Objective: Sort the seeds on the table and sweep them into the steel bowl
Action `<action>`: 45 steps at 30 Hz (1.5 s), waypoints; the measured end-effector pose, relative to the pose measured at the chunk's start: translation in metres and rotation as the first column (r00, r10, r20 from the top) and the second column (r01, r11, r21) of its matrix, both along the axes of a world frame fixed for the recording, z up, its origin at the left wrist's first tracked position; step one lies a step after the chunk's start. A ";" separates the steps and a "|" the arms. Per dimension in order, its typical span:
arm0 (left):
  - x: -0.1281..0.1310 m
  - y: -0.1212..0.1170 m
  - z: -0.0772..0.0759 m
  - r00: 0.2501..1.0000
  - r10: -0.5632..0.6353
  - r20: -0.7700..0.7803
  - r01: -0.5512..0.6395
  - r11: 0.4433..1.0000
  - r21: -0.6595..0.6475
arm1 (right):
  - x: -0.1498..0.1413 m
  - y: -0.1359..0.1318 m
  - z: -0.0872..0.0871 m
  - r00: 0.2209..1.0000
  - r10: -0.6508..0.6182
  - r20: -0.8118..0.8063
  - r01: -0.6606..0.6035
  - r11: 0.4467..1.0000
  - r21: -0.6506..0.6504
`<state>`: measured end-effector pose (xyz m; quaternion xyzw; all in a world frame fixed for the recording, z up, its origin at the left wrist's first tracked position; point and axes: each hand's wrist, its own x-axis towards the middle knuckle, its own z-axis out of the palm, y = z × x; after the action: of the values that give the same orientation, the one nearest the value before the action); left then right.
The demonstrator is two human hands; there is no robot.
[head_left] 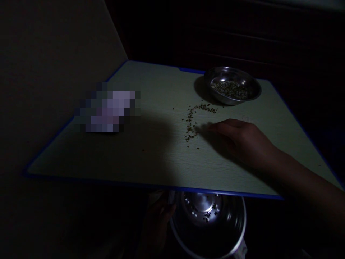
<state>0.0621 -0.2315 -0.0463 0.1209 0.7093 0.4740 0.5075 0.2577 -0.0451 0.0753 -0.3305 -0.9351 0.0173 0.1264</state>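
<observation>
Small dark seeds [189, 118] lie scattered in a bent line on a pale tabletop [151, 162]. Just right of them is my right hand [239, 138], low over the surface, fingers drawn together and pointing left; the fingertips are in shadow, so whatever they may hold is hidden. Below the table's front edge, my left hand [159, 219] grips the left rim of a shiny metal bowl [244, 223], its thumb at the rim. A few seeds rest on that bowl's bottom. A second metal bowl [233, 100], holding many seeds, stands at the back right.
A pixelated, light-coloured object [110, 111] lies on the left side of the table. A blue edge strip [107, 181] runs around the tabletop. A plain wall [54, 72] rises at the left. The surroundings are very dark.
</observation>
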 end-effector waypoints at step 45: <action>-0.002 -0.014 -0.021 0.995 -0.038 0.091 0.036 0.999 0.018 | 0.008 -0.009 0.012 0.982 0.190 0.011 -0.189 0.982 -0.018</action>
<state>0.0603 -0.2452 -0.0677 0.1163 0.6792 0.4752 0.5470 0.2653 -0.0537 0.0870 -0.2412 -0.9629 0.0351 0.1155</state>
